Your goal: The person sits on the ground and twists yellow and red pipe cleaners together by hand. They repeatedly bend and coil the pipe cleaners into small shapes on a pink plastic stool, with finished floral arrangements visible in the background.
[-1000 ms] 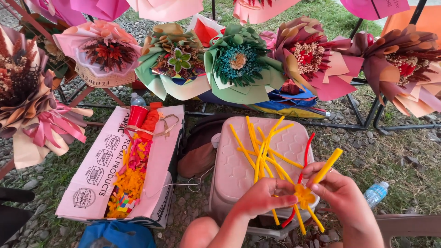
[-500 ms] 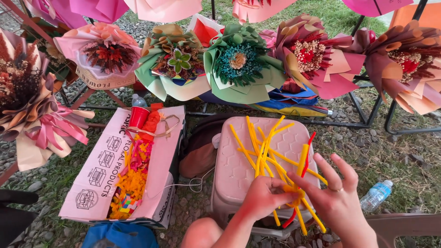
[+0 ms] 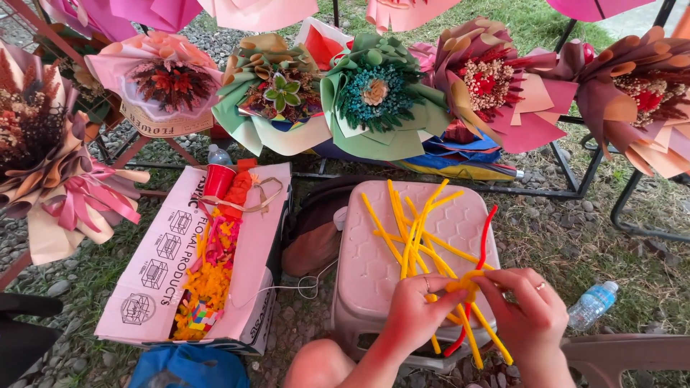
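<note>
Left hand (image 3: 417,312), right hand (image 3: 528,316): both pinched shut on yellow pipe-cleaner knot (image 3: 463,287) over pink stool (image 3: 374,266); loose yellow stems (image 3: 410,230) behind; advise tight, even twists, ends kept clear.

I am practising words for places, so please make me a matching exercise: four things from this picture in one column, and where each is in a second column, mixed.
Things:
1. red cup
2. clear water bottle
3. loose yellow pipe cleaners
4. knotted yellow pipe cleaner

Places:
A. lying on the grass at the right
B. pinched between the left hand and the right hand
C. spread on the pale plastic stool
D. in the open cardboard box

Pairs: 1-D, 2-A, 3-C, 4-B
</note>
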